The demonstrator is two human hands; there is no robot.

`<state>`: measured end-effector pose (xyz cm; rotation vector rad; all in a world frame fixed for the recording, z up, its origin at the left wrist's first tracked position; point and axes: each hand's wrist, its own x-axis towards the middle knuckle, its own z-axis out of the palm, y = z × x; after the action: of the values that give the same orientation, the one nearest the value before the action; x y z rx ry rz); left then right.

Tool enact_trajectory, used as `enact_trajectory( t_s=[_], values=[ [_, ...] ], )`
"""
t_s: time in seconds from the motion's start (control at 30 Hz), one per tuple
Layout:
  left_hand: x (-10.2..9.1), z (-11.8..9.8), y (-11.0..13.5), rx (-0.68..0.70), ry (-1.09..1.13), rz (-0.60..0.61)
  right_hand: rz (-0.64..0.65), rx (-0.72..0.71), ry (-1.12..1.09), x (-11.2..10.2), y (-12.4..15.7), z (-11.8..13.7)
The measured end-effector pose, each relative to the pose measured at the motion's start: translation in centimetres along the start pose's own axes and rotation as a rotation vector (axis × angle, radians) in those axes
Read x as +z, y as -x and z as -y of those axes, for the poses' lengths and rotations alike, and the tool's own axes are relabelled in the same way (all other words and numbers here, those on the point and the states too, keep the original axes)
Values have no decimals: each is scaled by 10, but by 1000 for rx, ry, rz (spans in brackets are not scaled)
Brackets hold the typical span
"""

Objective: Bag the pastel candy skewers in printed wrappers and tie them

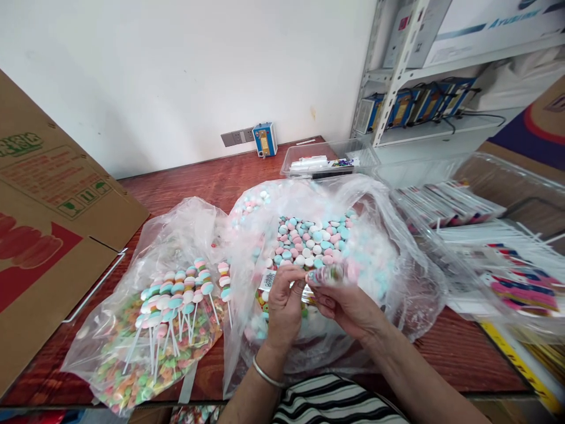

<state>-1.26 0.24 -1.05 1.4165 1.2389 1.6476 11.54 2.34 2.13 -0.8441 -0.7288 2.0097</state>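
- A small wrapped packet (pixel 327 275), blurred, is held above the candy, in front of the person.
- The left hand (pixel 285 297) pinches its left end; the right hand (pixel 348 306) grips it from below, fingers curled.
- Beneath, pastel candies (pixel 309 238) fill a large clear bag (pixel 419 282), whose crumpled plastic veils some of them; the hands hide others.
- A white label (pixel 267 280) shows just beside the left hand.
- To the left, candy sticks (pixel 165 300) lie on a bag of coloured sweets (pixel 115 368), near a cardboard box (pixel 66 206).
- Behind the large bag stands a clear tray (pixel 375 158); farther back, a blue device (pixel 265 140).
- At right, a clear bin holds white-sticked packs (pixel 521 288).
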Motion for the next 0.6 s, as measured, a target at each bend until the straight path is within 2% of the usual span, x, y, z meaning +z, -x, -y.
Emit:
enact_trajectory(
  t_s=[0.07,0.13,0.17,0.23,0.27,0.33,0.37,0.4,0.43,0.5,0.53,0.6],
  values=[
    [-10,-7,-9,-19,54,117,41,42,36,-3,2,1],
    [-24,-22,-13,-20,-2,197,43,-1,155,-6,4,7],
    [-30,-31,-13,3,-60,191,9,-95,270,-8,5,12],
    [-39,-53,-8,73,-127,144,-147,-407,609,-11,9,25],
    [-41,-63,-5,74,-115,193,-250,-593,793,-10,13,33],
    [-39,-78,3,-76,-85,471,-370,-891,1093,-7,24,43],
    [-35,-82,5,-192,-46,576,-336,-1007,1199,-4,31,44],
    [-31,-84,6,-296,20,571,-236,-1095,1276,0,38,43],
    [-27,-85,5,-379,109,515,-100,-1142,1323,4,44,39],
    [-22,-86,-1,-448,300,341,160,-1100,1325,9,52,25],
    [-23,-88,-3,-427,351,311,233,-1000,1288,9,54,18],
    [-27,-93,-5,-314,304,392,247,-746,1133,5,50,8]
  ],
)
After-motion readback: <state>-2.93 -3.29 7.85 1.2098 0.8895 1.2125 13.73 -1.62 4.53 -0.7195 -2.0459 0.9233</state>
